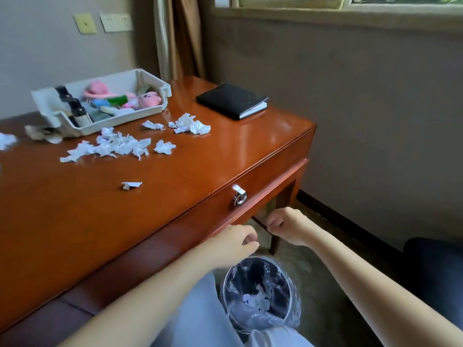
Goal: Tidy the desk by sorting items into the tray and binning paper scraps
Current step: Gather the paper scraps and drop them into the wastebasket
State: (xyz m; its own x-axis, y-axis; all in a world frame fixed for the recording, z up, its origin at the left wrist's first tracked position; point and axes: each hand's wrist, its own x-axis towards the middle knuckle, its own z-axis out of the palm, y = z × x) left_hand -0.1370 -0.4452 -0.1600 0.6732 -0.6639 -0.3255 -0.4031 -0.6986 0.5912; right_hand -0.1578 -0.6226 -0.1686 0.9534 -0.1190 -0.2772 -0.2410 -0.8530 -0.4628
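Observation:
Crumpled white paper scraps lie in a loose heap on the wooden desk in front of the white tray. More scraps sit to the right, and one small scrap lies alone nearer me. The tray holds pink toys, tubes and dark bottles. A lined bin stands on the floor below the desk edge with paper scraps inside. My left hand hovers above the bin with loosely curled fingers and nothing visible in it. My right hand is beside it, curled into a fist.
A black notebook lies at the desk's far right corner. A metal ring pull hangs on the drawer front. A dark chair stands at the right. Further scraps lie at the left edge.

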